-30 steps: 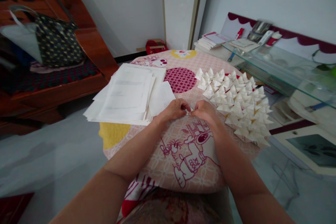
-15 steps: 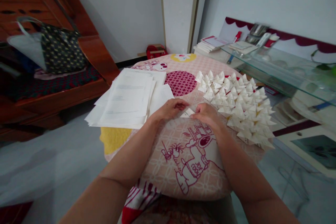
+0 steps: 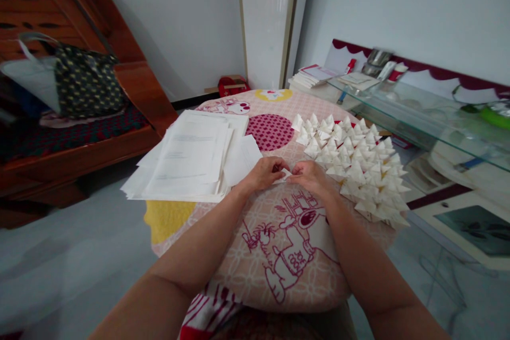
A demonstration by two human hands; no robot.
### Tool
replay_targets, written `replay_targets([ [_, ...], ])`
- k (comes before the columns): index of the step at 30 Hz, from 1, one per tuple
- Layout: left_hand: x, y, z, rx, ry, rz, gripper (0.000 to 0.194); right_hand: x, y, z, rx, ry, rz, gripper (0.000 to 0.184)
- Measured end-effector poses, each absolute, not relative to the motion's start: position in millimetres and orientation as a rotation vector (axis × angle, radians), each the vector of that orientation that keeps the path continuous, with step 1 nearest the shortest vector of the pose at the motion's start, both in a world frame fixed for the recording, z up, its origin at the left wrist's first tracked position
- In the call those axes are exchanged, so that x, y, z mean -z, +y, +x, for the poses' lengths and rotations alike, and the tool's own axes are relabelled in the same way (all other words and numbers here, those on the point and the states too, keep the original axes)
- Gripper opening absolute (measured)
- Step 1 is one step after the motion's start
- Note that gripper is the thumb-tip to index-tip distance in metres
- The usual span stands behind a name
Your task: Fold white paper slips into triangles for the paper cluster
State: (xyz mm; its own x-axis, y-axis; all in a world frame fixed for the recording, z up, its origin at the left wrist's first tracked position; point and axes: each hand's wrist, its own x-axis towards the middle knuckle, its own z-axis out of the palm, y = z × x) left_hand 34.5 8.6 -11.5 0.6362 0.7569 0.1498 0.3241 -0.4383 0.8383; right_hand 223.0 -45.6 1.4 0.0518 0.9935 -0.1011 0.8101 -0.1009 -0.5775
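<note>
A small folded piece of white paper (image 3: 282, 178) lies between my hands, low over the cloth-covered table (image 3: 239, 255). My left hand (image 3: 266, 172) pinches its left side, fingers curled. On its right side, my right hand (image 3: 308, 174) is closed with thumb and fingertips at the paper's edge. The fingers cover much of the paper, so its exact folds are hidden. To the left of my hands lies a stack of white paper sheets (image 3: 187, 154), some with faint print. Many folded paper pieces with pointed tips (image 3: 354, 159) stand in close rows to the right.
A glass-topped stand (image 3: 418, 111) runs along the right wall, with papers (image 3: 313, 75) and a red cup (image 3: 397, 71) on it. At left is a wooden bench (image 3: 139, 90) with bags (image 3: 85, 82). A white upright cabinet-like unit (image 3: 265, 21) stands behind the table.
My hands have drawn closer together around the folded paper, covering more of it. The head view has tilted up slightly and shifted right.
</note>
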Motion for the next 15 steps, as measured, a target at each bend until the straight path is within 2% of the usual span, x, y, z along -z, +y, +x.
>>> replay_targets([
  [7, 10.7, 6.6, 33.0, -0.887, 0.829, 1.294, 0.021, 10.7, -42.9, 228.3, -0.914, -1.410, -1.635, 0.048],
  [11, 6.2, 5.3, 31.7, -0.918, 0.842, 1.005, 0.024, 7.2, -44.4, 218.4, -1.094, -1.283, -1.351, 0.042],
  [15, 4.0, 4.0, 32.4, -0.932, 0.820, 0.907, 0.022, 4.3, -44.7, 211.1, -1.180, -1.285, -1.267, 0.035],
])
